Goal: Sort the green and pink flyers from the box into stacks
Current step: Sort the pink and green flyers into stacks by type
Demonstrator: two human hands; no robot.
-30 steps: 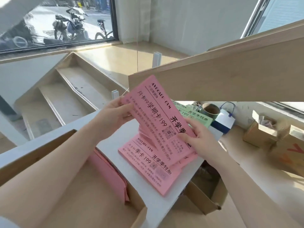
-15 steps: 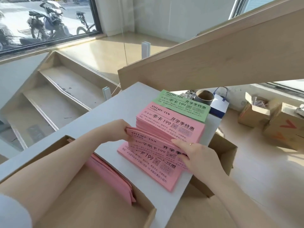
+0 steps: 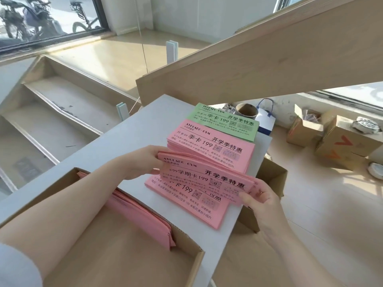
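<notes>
Pink flyers are leaning in the box (image 3: 186,264) at the near left corner of the counter (image 3: 116,141), so sorting is not finished, I think. The left hand (image 3: 143,162) is gripping the left end of the pink bundle (image 3: 207,177), fingers curled around it. The bundle is hanging between both hands, just above the low pink stack (image 3: 186,206) at the counter's near right edge, with the tall pink stack (image 3: 211,143) behind and the green stack (image 3: 223,123) at the far right corner. The right hand (image 3: 261,197) is pinching the bundle's right end. To do this well, I would keep the bundle level, align its edges with the stack below, then lower it before releasing.
</notes>
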